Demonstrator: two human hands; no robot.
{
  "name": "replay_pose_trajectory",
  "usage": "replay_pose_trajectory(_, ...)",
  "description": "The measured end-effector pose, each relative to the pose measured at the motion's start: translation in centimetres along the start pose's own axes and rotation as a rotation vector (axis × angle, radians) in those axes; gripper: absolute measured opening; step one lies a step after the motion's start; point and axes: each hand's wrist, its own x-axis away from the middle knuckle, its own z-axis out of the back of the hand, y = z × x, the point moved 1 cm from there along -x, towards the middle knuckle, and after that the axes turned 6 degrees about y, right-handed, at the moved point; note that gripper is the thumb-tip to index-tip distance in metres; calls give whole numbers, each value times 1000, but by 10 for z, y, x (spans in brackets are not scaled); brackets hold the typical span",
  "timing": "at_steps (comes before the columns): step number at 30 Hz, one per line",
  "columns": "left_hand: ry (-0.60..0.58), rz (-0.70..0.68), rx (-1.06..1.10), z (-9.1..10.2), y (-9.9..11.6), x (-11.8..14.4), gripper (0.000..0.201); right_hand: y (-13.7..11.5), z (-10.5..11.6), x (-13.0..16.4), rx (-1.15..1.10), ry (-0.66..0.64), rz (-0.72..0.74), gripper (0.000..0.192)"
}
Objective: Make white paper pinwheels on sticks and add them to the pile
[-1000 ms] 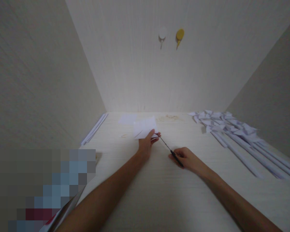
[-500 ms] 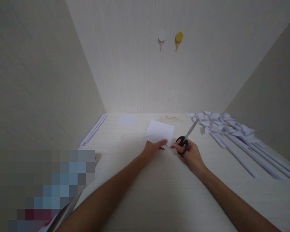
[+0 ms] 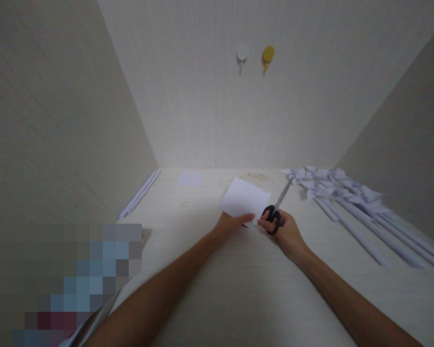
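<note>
A white square sheet of paper (image 3: 246, 196) is tilted above the table, pinched along its near edge by my left hand (image 3: 235, 221), the thumb on top. Black-handled scissors (image 3: 272, 219) hang in my right hand (image 3: 284, 231), their blades together and pointing away to the upper right. The right fingertips meet close to the paper's near right corner; whether they grip that corner is too small to make out. My left fingers are mostly hidden beneath the sheet.
On the right lie several rolled paper sticks (image 3: 358, 233) topped by folded paper pinwheels (image 3: 347, 185). Two more paper sticks (image 3: 139, 195) lie along the left edge. A flat paper square (image 3: 190, 179) rests at the back. White (image 3: 242, 51) and yellow (image 3: 268, 53) hooks hang on the wall.
The paper has shifted right and turned, its right corner now closer to my right hand. My left hand has moved slightly right, and the scissors have tilted a little.
</note>
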Motion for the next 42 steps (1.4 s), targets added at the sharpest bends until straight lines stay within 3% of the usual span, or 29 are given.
replay_pose_trajectory(19,-10,-24,6,1,-1,-1,20,4,1,-1,82,-77,13,27)
replay_pose_trajectory(27,57,-9,5,0,0,0,24,1,0,-1,104,-72,6,29)
replay_pose_trajectory(42,32,-33,-53,-3,4,2,9,0,-2,0,56,-32,7,24)
